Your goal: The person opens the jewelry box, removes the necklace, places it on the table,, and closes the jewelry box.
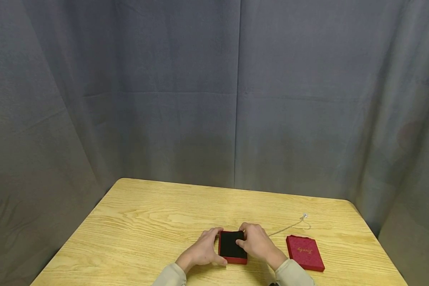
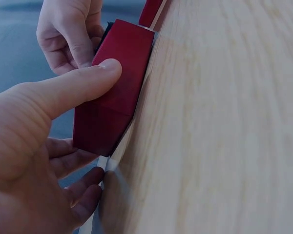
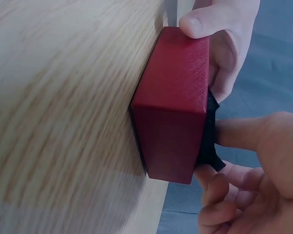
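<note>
A small red box base [image 1: 236, 261] sits on the table with a black padded insert [image 1: 230, 247] in it. My left hand [image 1: 203, 250] grips the box from the left, thumb on the near wall and fingers toward the far corner. In the left wrist view that thumb lies flat on the red wall [image 2: 124, 61]. My right hand [image 1: 259, 242] is at the right edge, pinching the insert between thumb and fingers. The right wrist view has the insert's edge [image 3: 208, 144] raised above the rim there.
To the right lies a red box lid [image 1: 306, 254] with gold lettering. A thin chain necklace [image 1: 285, 229] with a clear pendant [image 1: 305, 215] stretches behind the right hand. Grey curtains [image 1: 178, 99] stand around the wooden table [image 1: 128, 222].
</note>
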Available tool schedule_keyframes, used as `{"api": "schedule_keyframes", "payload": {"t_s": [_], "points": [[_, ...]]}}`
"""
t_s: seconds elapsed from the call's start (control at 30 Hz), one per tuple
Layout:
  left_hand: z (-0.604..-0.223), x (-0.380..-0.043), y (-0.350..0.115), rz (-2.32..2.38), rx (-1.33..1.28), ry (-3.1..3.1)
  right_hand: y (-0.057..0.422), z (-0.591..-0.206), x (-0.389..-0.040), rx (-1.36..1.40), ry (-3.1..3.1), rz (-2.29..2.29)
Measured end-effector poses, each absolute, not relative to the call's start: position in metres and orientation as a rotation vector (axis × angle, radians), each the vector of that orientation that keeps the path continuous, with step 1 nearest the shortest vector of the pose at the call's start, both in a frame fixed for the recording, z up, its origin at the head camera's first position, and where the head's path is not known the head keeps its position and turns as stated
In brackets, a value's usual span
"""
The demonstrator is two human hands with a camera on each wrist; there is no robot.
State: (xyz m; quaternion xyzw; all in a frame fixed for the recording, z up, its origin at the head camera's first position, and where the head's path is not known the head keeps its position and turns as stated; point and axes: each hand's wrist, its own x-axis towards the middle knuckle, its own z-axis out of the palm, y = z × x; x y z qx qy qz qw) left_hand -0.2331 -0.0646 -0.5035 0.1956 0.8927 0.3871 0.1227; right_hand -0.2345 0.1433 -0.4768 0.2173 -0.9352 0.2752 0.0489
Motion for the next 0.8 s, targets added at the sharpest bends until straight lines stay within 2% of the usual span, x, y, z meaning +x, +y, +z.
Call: {"api": "schedule_keyframes", "payload": {"t_s": [0.8], "points": [[-0.5042, -0.2330, -0.0652, 1.131, 0.585, 2.597, 0.1367, -0.4787, -0.2305, 0.655, -2.952, 0.644]]}}
